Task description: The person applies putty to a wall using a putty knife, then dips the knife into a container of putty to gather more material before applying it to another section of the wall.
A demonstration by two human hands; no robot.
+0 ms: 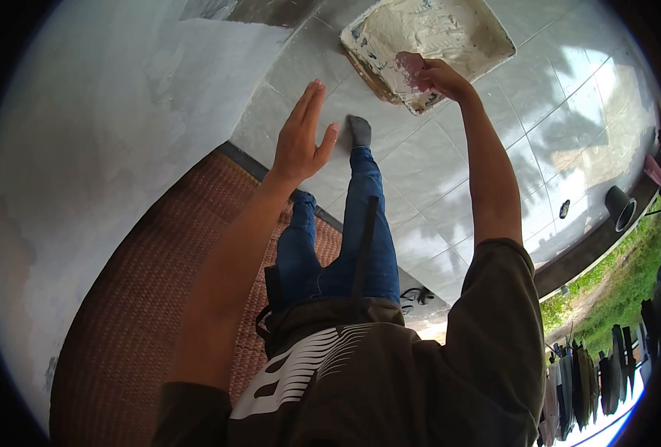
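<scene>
My right hand is closed on a flat reddish putty scraper smeared with pale paste. It is over the near side of a shallow square tray. Thick cream-white paste coats the inside of that tray, with darker smudges along the left edge. My left hand is raised in front of the wall with fingers stretched out and thumb apart, holding nothing. Below and right of it on the floor is my foot in a grey sock.
A pale, patchily coated wall rises on the left. A brown woven mat lies along it beside grey floor tiles. At right, a dark pot stands near the floor's edge, with grass and hanging clothes beyond.
</scene>
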